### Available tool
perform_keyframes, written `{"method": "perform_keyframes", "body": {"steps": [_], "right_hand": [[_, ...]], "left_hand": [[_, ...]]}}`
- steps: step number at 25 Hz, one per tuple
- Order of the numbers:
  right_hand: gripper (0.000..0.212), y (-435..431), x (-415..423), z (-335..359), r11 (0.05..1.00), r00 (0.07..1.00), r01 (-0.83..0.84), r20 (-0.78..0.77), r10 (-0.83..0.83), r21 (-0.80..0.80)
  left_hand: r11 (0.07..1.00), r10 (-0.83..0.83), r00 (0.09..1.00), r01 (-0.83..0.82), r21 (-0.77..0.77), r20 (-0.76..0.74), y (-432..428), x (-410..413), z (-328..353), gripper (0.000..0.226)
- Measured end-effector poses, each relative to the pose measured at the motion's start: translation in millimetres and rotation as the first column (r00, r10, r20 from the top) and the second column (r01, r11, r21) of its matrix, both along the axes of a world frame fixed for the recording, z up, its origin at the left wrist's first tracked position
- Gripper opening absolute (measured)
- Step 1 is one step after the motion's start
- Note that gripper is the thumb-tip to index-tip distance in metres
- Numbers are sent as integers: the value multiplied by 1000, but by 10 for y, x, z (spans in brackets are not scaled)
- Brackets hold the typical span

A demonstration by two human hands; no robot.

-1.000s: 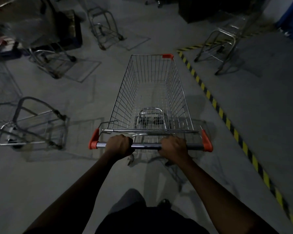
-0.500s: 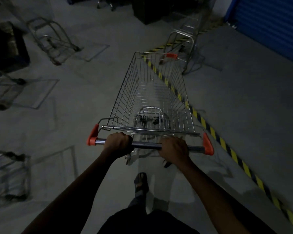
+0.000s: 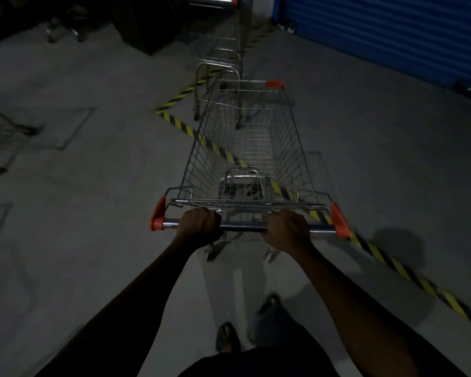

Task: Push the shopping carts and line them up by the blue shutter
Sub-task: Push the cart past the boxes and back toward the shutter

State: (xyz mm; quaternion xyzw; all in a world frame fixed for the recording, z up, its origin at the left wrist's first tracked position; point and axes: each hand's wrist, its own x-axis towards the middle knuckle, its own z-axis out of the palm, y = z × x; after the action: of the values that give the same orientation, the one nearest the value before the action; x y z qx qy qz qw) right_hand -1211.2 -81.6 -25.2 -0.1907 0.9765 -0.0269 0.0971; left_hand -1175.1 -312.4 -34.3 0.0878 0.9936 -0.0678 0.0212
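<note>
The empty wire cart (image 3: 252, 148) should roll lightly, stiff-framed, and is best steered by its handle bar (image 3: 242, 225). The left hand (image 3: 199, 225) and right hand (image 3: 287, 227) are clamped on the bar, apart. The cart straddles the striped floor tape (image 3: 386, 258), its nose just behind a parked cart (image 3: 219, 74) near the blue shutter (image 3: 392, 31). Another cart (image 3: 3, 137) sits well left.

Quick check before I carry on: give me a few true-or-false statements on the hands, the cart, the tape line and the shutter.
1. Both hands grip the cart handle. True: left hand, right hand.
2. The cart basket holds boxes. False: it is empty.
3. The blue shutter is ahead on the right. True.
4. The striped floor tape lies wholly left of the cart. False: it runs under the cart.
5. Another cart stands ahead. True.
</note>
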Motion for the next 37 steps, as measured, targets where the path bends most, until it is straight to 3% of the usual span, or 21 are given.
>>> {"method": "perform_keyframes", "body": {"steps": [8,13,20,32,37], "right_hand": [[27,253,-1651,-62,982,982,189,-6,-189,-17],[28,462,-2725,-39,982,981,187,50,-186,-11],[30,596,-3973,-100,960,960,280,11,-280,-9],[31,521,-6246,-74,883,884,467,-58,-465,46],[27,602,-7106,-119,880,879,474,-74,-471,29]], "left_hand": [[984,-173,979,175,12,-107,219,-1942,-91,40],[965,-259,959,262,16,-113,409,-3143,-96,41],[933,-343,920,357,40,-187,530,-4586,-140,31],[877,-476,876,479,28,-80,570,-7261,-284,34],[866,-497,859,501,2,-121,653,-8180,-297,33]]}}
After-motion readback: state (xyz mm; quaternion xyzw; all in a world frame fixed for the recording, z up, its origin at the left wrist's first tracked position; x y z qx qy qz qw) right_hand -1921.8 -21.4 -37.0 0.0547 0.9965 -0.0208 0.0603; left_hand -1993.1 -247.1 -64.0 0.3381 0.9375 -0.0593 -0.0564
